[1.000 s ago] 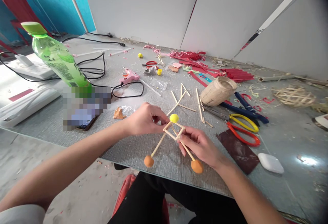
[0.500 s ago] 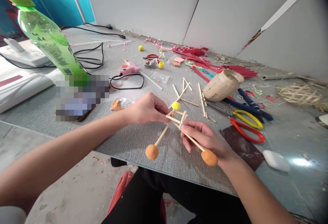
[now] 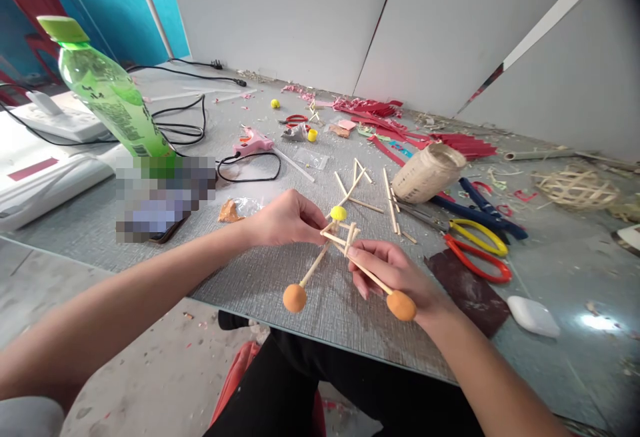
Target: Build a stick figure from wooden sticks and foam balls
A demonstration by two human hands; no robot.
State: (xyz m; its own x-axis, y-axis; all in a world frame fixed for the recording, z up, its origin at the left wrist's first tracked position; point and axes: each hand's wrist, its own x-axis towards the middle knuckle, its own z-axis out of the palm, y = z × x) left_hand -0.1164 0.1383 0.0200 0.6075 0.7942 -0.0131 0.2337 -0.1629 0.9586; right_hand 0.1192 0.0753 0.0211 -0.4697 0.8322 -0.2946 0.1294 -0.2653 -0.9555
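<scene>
Between my hands is a small stick frame [image 3: 334, 237] made of thin wooden sticks. A yellow clay ball [image 3: 339, 213] sits on its top, and two long sticks run down toward me, ending in an orange clay ball [image 3: 295, 297] on the left and another orange clay ball [image 3: 401, 305] on the right. My left hand [image 3: 290, 218] pinches the frame's left side, fingertips beside the yellow ball. With thumb and fingers, my right hand [image 3: 387, 269] grips the right side near the base of the right long stick. Some fingertips are hidden behind the frame.
Loose sticks [image 3: 391, 202] lie beyond my hands, beside a tipped-looking jar [image 3: 429, 171]. Red-and-yellow-handled scissors [image 3: 477, 250], blue-handled pliers [image 3: 493, 210] and dark sandpaper [image 3: 467, 290] are right. Left are a green bottle [image 3: 117, 100] and a phone [image 3: 160, 213]; a pink glue gun [image 3: 253, 141] lies farther back.
The view has shifted slightly, so most things sit a little differently in it. Both hands keep their hold on the stick frame, with hardly any movement of their own.
</scene>
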